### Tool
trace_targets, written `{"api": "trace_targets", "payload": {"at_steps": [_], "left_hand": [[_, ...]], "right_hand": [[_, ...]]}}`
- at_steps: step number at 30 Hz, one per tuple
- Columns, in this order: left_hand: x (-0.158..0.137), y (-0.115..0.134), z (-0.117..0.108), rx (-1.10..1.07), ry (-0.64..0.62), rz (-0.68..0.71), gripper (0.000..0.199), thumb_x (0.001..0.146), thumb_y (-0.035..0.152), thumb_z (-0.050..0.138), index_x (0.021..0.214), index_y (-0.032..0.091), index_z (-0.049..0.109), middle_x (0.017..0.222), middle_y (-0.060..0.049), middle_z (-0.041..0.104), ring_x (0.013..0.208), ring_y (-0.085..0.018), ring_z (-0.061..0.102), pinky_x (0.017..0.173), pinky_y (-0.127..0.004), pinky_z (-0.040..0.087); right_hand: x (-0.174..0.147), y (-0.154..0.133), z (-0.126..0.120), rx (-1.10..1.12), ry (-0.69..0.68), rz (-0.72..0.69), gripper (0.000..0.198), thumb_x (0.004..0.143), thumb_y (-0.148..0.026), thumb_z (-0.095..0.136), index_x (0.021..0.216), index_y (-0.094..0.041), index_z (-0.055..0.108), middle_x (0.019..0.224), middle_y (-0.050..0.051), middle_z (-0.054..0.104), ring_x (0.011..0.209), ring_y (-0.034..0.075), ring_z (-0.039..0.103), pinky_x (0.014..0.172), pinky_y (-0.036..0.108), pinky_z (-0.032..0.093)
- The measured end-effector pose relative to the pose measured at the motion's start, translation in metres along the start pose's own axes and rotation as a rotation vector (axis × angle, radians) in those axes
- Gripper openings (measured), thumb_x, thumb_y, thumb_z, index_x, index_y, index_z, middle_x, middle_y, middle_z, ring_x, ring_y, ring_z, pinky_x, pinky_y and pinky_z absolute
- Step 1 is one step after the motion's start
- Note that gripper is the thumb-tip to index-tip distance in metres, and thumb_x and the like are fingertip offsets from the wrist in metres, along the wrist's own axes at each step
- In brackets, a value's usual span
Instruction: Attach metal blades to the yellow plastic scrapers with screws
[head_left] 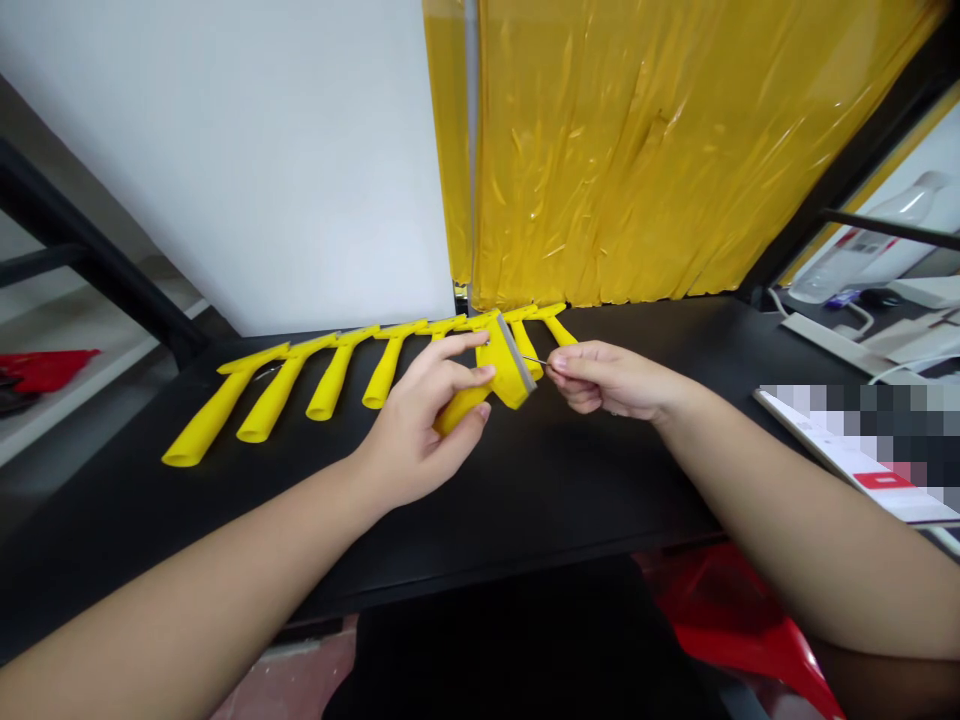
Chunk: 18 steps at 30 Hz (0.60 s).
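Held above the black table is a yellow squeegee (504,362) with a grey blade along its edge. My left hand (431,415) wraps round its handle, the blade facing right. Between the pinched fingers of my right hand (600,375) is a thin metal rod (534,359), whose tip points left at the squeegee's blade edge. Whether the tip touches the blade or goes into it, I cannot tell. Behind my hands several more yellow squeegees lie in a row, among them one at the left end (214,412) and one at the right end (559,328).
The black table (480,500) backs onto a white panel (247,150) and a yellow plastic sheet (637,150). Black frame posts stand at both sides. At right are a clear bottle (870,240) and a white box (847,450). Red plastic (742,620) hangs below the front edge.
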<state>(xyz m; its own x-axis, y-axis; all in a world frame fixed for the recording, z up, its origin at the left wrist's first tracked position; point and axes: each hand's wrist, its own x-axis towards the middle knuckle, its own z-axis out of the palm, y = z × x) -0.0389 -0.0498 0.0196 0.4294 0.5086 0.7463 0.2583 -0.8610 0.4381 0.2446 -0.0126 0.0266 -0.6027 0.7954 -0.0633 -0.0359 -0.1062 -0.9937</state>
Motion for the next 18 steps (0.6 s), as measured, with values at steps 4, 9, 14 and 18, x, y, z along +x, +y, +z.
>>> {"api": "trace_targets", "payload": {"at_steps": [4, 9, 14, 18], "left_hand": [[0.0, 0.002, -0.004, 0.087, -0.101, 0.028, 0.036, 0.093, 0.008, 0.068, 0.124, 0.025, 0.061, 0.152, -0.017, 0.054, 0.144, -0.035, 0.055, 0.097, -0.046, 0.061], [0.002, -0.002, -0.009, 0.146, -0.222, 0.035, 0.032, 0.094, 0.009, 0.066, 0.122, 0.025, 0.064, 0.146, -0.014, 0.057, 0.134, -0.032, 0.061, 0.096, -0.044, 0.061], [0.001, -0.004, -0.011, 0.149, -0.281, 0.01, 0.031, 0.095, 0.011, 0.065, 0.123, 0.025, 0.065, 0.141, -0.013, 0.057, 0.126, -0.029, 0.065, 0.093, -0.038, 0.061], [0.0, -0.005, -0.011, 0.163, -0.32, 0.012, 0.032, 0.096, 0.014, 0.064, 0.126, 0.026, 0.067, 0.14, -0.013, 0.06, 0.103, -0.022, 0.071, 0.08, -0.032, 0.061]], "right_hand": [[-0.014, -0.014, -0.03, -0.403, 0.073, -0.085, 0.043, 0.093, -0.06, 0.074, 0.088, -0.017, 0.073, 0.065, -0.003, 0.052, 0.061, 0.012, 0.045, 0.06, 0.027, 0.04], [-0.029, -0.022, -0.089, -0.901, 0.403, -0.019, 0.04, 0.09, -0.058, 0.071, 0.099, -0.02, 0.078, 0.095, 0.007, 0.075, 0.087, 0.023, 0.064, 0.082, 0.036, 0.049], [-0.028, -0.01, -0.133, -1.147, 0.562, 0.354, 0.016, 0.084, -0.036, 0.072, 0.089, -0.021, 0.077, 0.092, 0.007, 0.079, 0.087, 0.026, 0.069, 0.08, 0.036, 0.05], [-0.027, -0.004, -0.141, -1.153, 0.489, 0.498, 0.013, 0.078, -0.027, 0.074, 0.089, -0.021, 0.077, 0.093, 0.006, 0.079, 0.087, 0.024, 0.071, 0.077, 0.034, 0.05]]}}
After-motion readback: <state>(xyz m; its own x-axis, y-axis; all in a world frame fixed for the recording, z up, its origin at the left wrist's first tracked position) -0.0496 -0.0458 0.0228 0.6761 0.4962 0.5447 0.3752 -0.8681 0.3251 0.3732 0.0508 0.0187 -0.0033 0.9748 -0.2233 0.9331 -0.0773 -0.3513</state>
